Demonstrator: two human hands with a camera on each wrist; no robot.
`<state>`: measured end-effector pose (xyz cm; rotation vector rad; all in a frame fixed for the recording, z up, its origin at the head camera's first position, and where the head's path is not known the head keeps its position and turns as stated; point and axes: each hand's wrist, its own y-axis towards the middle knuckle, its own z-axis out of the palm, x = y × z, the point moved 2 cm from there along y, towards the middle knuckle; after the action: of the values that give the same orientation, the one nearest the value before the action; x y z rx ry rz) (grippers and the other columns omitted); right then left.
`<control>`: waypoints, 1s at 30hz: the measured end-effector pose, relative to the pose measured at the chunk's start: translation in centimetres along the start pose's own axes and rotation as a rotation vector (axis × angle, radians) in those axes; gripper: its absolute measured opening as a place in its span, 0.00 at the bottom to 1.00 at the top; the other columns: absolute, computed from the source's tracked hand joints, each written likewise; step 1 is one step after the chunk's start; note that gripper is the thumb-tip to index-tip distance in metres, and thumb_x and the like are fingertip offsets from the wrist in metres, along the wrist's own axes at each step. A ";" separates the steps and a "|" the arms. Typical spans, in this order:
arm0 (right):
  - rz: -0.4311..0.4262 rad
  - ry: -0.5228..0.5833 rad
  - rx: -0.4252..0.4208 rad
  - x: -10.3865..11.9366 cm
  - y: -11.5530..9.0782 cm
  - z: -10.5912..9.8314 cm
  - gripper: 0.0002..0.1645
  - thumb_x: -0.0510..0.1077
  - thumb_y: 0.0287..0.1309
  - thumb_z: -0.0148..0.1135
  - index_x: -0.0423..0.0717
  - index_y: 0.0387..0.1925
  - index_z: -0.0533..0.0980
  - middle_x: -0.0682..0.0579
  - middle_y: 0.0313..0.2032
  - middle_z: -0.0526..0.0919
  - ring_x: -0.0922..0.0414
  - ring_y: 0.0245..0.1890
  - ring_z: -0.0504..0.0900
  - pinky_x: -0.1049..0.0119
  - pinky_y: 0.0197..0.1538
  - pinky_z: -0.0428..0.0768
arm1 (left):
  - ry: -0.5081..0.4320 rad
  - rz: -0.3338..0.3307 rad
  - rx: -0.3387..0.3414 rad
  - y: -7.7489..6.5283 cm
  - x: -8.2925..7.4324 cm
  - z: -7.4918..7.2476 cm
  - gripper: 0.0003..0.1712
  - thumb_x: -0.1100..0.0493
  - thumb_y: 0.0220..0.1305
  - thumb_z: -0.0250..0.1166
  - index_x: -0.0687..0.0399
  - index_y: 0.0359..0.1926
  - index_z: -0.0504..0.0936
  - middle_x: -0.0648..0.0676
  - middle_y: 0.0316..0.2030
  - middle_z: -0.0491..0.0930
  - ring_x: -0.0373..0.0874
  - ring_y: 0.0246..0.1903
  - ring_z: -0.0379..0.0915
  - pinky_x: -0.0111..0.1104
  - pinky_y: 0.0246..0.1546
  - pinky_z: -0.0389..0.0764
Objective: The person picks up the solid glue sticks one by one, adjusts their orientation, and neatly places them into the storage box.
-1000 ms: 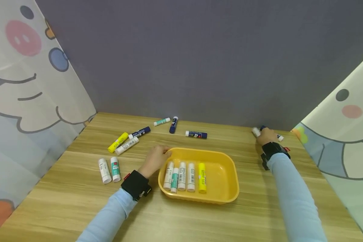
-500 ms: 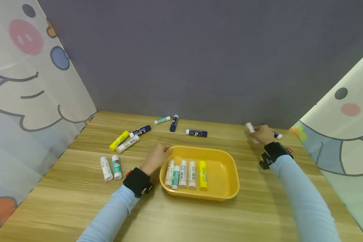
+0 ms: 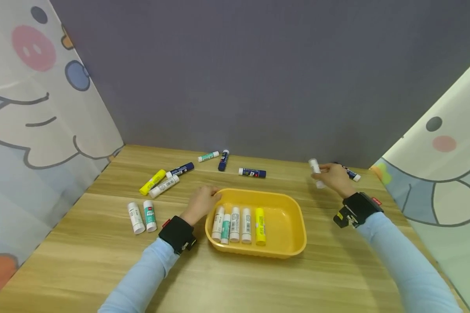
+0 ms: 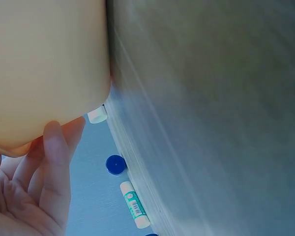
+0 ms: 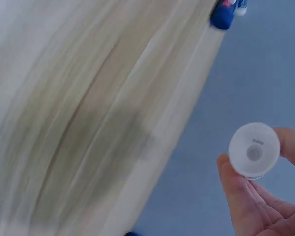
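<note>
My right hand (image 3: 338, 179) pinches a white glue stick (image 3: 315, 170) between thumb and fingers, near the back right of the table. In the right wrist view the round white end of this glue stick (image 5: 254, 149) faces the camera. My left hand (image 3: 201, 203) holds the rim of a yellow plastic tray (image 3: 293, 250) at its back left corner. In the left wrist view, fingertips (image 4: 53, 137) press against the tray's outer wall (image 4: 49, 64). Inside the tray, several white glue sticks (image 3: 234, 224), a green-and-white one (image 3: 225, 229) and a yellow one (image 3: 260, 226) lie side by side.
Left of the tray lie a yellow glue stick (image 3: 152, 182), white ones (image 3: 135, 218) and a green-and-white one (image 3: 149, 216). Dark blue glue sticks (image 3: 252, 173) lie along the back, another (image 3: 352, 174) behind my right hand. A grey panel (image 3: 235, 78) borders the table's back.
My right hand has lifted the white glue stick from beside the dark blue one at the back right and moved it left. My left hand stays at the tray's corner.
</note>
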<state>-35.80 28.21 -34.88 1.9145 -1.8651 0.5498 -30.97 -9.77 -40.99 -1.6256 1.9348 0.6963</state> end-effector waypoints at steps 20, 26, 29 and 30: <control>-0.048 0.116 0.114 4.8 -5.8 0.9 0.38 0.51 0.53 0.62 0.33 0.59 0.64 0.31 0.48 0.77 0.51 0.37 0.82 0.64 0.35 0.81 | -0.020 -0.024 0.030 0.3 -0.3 -0.1 0.18 0.57 0.65 0.54 0.60 0.51 0.78 0.58 0.46 0.80 0.44 0.32 0.72 0.31 0.32 0.72; -0.074 0.108 0.147 5.8 -7.5 2.1 0.37 0.53 0.52 0.64 0.33 0.56 0.66 0.35 0.46 0.79 0.53 0.36 0.82 0.66 0.34 0.81 | -0.001 -0.032 0.041 0.2 -0.3 -0.3 0.18 0.57 0.65 0.54 0.60 0.52 0.78 0.58 0.45 0.80 0.44 0.31 0.72 0.30 0.30 0.70; -0.070 0.136 0.178 6.0 -8.1 2.8 0.36 0.52 0.51 0.65 0.32 0.55 0.67 0.35 0.44 0.80 0.55 0.34 0.82 0.65 0.33 0.81 | 0.004 -0.037 0.039 0.1 -0.4 -0.3 0.18 0.57 0.65 0.54 0.60 0.52 0.78 0.58 0.46 0.80 0.45 0.33 0.72 0.32 0.33 0.72; -0.069 0.147 0.190 6.1 -8.2 3.1 0.36 0.51 0.51 0.65 0.32 0.55 0.67 0.35 0.44 0.80 0.56 0.33 0.82 0.65 0.33 0.81 | 0.006 -0.037 0.037 0.0 -0.4 -0.3 0.18 0.57 0.65 0.54 0.60 0.52 0.78 0.58 0.46 0.80 0.45 0.34 0.72 0.33 0.35 0.72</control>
<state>-27.45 21.59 -34.29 1.9893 -1.7003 0.8474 -30.97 -9.67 -40.56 -1.6379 1.9059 0.6385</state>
